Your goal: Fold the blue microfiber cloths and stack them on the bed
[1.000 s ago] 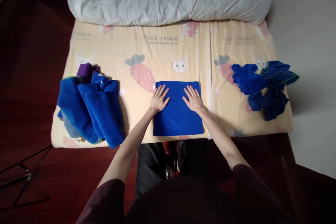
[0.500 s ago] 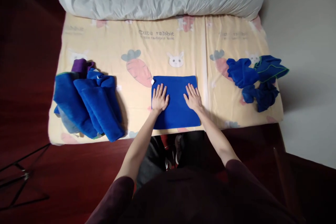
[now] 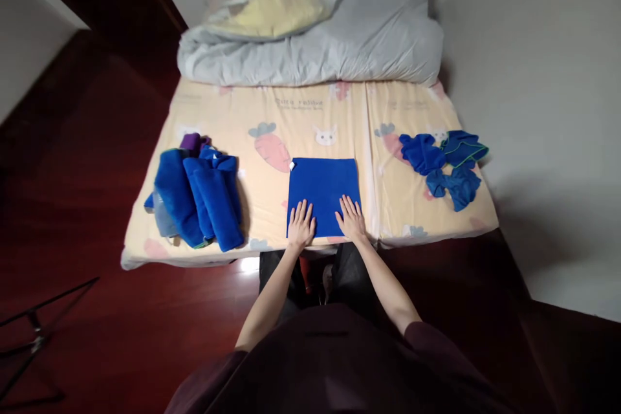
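A blue cloth (image 3: 323, 184) with a small white tag at its far left corner lies flat on the bed's patterned sheet (image 3: 264, 207). Fingers spread, my left hand (image 3: 301, 223) rests flat on the cloth's near left corner. My right hand (image 3: 351, 220) lies palm down near the opposite near corner, fingers apart too. Neither hand grips anything. Left of the cloth is a pile of blue cloths (image 3: 213, 197) with a purple piece (image 3: 191, 141) behind it. Several crumpled blue cloths (image 3: 422, 152) lie to the right, some with green edging.
A grey quilt (image 3: 378, 32) is bunched along the bed's far side, with a yellow item in clear plastic (image 3: 276, 10) on top. A white wall (image 3: 543, 142) stands right. A black metal stand (image 3: 36, 336) is on the floor at lower left.
Both my hands have slid over the cloth toward me, from its middle to its near edge. The camera's view has tilted up, showing more of the quilt and the room beyond.
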A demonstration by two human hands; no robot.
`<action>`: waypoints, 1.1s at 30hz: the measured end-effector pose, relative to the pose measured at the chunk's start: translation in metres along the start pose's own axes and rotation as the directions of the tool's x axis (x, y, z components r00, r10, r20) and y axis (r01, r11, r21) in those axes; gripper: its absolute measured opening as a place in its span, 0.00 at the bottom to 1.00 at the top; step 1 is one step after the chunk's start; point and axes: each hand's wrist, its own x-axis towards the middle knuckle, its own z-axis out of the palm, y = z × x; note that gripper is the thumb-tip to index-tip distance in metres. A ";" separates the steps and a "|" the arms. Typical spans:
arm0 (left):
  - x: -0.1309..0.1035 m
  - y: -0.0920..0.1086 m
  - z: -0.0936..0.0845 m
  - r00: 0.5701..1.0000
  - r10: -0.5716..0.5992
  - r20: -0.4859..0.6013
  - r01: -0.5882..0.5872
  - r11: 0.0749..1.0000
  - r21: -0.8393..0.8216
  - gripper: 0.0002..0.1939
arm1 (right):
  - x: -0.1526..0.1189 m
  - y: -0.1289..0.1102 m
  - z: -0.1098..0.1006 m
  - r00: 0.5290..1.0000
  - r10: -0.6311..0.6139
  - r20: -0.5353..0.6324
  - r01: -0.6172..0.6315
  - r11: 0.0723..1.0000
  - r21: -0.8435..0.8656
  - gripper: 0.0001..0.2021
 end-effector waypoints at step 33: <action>-0.075 -0.071 -0.023 0.885 -0.424 0.192 0.442 0.638 -0.631 0.24 | -0.135 0.049 0.010 0.863 0.504 -0.042 -0.352 0.658 0.666 0.16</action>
